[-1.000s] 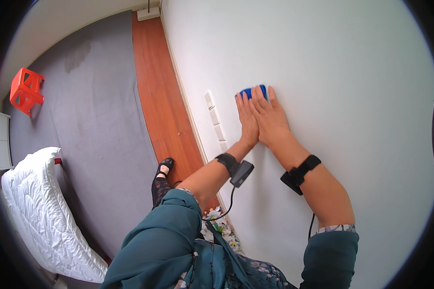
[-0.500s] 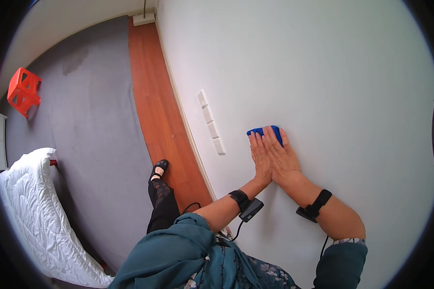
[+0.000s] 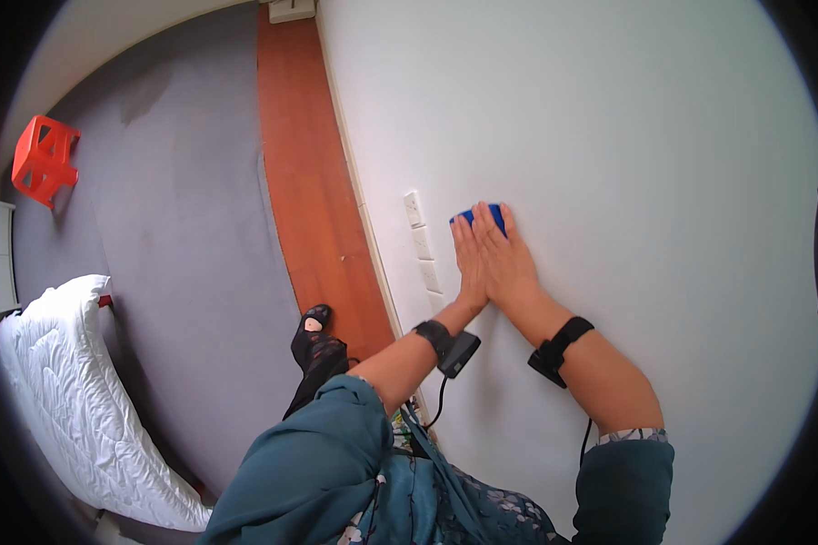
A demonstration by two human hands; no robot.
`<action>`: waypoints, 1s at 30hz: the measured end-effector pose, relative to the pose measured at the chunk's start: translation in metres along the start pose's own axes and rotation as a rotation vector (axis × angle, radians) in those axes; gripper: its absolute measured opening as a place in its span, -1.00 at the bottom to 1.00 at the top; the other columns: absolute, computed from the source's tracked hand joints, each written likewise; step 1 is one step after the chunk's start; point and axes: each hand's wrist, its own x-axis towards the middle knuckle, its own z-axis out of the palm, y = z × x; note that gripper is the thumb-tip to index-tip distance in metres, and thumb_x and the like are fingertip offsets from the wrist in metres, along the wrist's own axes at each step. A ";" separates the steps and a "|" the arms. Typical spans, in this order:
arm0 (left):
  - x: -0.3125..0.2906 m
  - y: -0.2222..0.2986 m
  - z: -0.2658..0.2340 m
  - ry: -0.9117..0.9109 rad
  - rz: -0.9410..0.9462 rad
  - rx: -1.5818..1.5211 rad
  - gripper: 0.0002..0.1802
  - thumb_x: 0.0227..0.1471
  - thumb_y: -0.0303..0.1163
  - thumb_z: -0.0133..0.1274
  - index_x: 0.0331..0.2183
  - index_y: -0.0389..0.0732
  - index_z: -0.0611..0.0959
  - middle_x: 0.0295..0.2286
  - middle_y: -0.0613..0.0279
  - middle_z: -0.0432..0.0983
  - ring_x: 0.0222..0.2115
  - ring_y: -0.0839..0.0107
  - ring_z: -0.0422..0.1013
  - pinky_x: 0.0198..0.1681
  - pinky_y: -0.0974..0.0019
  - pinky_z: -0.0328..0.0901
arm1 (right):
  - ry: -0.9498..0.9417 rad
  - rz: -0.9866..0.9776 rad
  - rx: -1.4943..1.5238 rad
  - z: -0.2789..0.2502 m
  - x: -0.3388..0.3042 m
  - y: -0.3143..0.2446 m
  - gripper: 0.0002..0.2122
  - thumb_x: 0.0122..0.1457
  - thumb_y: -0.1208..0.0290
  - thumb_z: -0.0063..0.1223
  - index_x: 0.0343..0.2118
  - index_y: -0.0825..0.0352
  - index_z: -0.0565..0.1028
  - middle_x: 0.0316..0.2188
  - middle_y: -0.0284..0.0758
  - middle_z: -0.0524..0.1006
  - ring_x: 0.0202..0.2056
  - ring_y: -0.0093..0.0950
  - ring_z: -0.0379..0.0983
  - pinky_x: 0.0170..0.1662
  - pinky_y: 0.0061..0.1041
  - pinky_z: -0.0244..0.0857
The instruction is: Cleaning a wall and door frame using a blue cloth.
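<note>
A folded blue cloth (image 3: 498,218) lies flat against the pale wall, mostly covered by my fingers. My right hand (image 3: 511,265) presses it to the wall with its fingers stretched along it. My left hand (image 3: 469,268) lies close against the right one, its fingertips on the cloth's left part. Between them the two hands hold the cloth in place; its underside is hidden. Just left of my hands, a column of white wall sockets (image 3: 422,243) runs down the wall, its lower end partly behind my left wrist.
On the grey floor covering (image 3: 191,209) at far left stands a red plastic stool (image 3: 45,159). A white quilt (image 3: 91,400) hangs at lower left. A reddish wood strip (image 3: 314,182) borders the wall, with my black shoe (image 3: 316,318) on it. Both wrists wear black strapped devices with cables.
Both hands and the cloth have moved left and upward along the wall, closer to the sockets. The view has shifted slightly as well.
</note>
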 end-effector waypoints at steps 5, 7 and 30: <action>0.019 -0.023 -0.003 0.034 0.062 0.060 -0.19 0.36 -0.02 -0.36 0.37 -0.26 -0.24 0.36 -0.19 -0.42 0.39 -0.09 -0.46 0.39 -0.05 -0.46 | -0.019 0.092 -0.056 -0.030 -0.005 0.001 -0.35 0.33 0.09 -0.29 0.42 0.25 -0.04 0.44 -0.23 -0.07 0.45 -0.24 -0.34 0.40 0.07 -0.65; 0.043 -0.049 -0.032 -0.021 0.138 -0.094 -0.12 0.30 -0.10 -0.19 0.35 -0.33 -0.22 0.36 -0.19 -0.43 0.36 -0.22 -0.51 0.38 -0.13 -0.48 | 0.006 0.113 -0.062 -0.058 -0.003 0.005 -0.36 0.33 0.09 -0.29 0.42 0.22 -0.03 0.45 -0.24 -0.10 0.46 -0.24 -0.36 0.40 0.06 -0.65; 0.013 0.014 -0.031 -0.085 -0.250 -0.156 -0.17 0.30 -0.03 -0.17 0.38 -0.13 -0.11 0.35 -0.25 -0.39 0.38 -0.14 -0.44 0.40 -0.05 -0.37 | -0.035 -0.013 -0.088 -0.038 -0.007 0.012 -0.31 0.31 0.15 -0.18 0.43 0.22 -0.10 0.38 -0.29 0.08 0.45 -0.25 -0.30 0.42 0.00 -0.54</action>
